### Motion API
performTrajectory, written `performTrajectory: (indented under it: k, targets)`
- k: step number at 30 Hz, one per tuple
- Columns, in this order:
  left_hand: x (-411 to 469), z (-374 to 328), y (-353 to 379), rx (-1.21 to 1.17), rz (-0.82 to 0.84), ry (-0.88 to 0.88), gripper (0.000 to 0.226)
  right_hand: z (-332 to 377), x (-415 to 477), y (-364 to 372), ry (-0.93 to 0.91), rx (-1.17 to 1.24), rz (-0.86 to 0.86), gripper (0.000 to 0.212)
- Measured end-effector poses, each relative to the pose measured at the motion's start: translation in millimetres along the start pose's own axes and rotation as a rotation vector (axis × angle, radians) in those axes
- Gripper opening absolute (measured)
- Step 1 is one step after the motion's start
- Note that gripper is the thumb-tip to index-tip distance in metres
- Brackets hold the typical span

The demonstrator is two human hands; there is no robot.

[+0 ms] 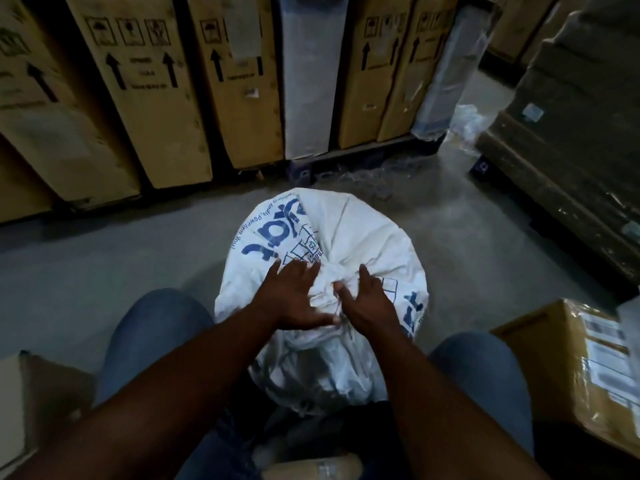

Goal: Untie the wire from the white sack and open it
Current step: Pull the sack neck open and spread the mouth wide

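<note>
A full white sack with blue printing stands on the concrete floor between my knees. Its mouth is gathered into a bunched knot at the top centre. My left hand lies flat on the sack just left of the knot, fingers spread, thumb reaching under the bunch. My right hand rests on the right side of the knot, thumb pressed against the bunched fabric. The wire itself is too small and dark to make out.
Tall cardboard cartons stand in a row on a pallet behind the sack. A wrapped pallet stack rises at right. A taped box with labels sits by my right knee, another box by my left.
</note>
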State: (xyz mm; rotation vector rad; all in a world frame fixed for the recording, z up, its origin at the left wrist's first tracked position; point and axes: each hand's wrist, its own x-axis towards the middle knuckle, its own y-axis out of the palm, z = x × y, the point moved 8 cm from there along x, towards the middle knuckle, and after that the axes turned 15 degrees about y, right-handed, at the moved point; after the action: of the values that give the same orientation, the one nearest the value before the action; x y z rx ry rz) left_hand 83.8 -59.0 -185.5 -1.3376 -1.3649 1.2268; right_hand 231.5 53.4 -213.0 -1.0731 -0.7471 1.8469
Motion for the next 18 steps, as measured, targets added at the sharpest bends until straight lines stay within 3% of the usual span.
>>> performTrajectory:
  k: [2,4,8,10,12,14,18]
  targets:
    - [-0.3,2.0,12.2,0.02,0.06,0.005,0.153,-5.7,5.5,7.8,0.009,0.034,0.044,0.098]
    - [1.4,8.0,22.5,0.032,0.125,-0.015,0.152,-2.5,7.9,14.5,-0.02,0.078,0.096,0.097]
    - [9.6,16.9,23.8,-0.044,0.188,-0.022,0.132,0.0,5.8,20.6,0.001,0.246,0.191,0.094]
    - [14.7,22.4,15.9,-0.187,0.195,-0.025,0.124,4.0,1.0,19.5,-0.005,0.432,0.255,0.08]
    - [19.4,31.4,0.7,-0.365,0.162,-0.064,0.115,11.6,-2.4,19.8,-0.04,0.602,0.402,0.066]
    - [24.7,45.1,-20.8,-0.482,0.084,-0.128,0.101,17.6,-3.4,11.2,-0.078,0.619,0.483,0.059]
    - [40.1,81.3,-73.7,-0.676,-0.128,-0.203,0.067,11.7,20.6,-44.2,-0.017,0.477,0.203,0.021]
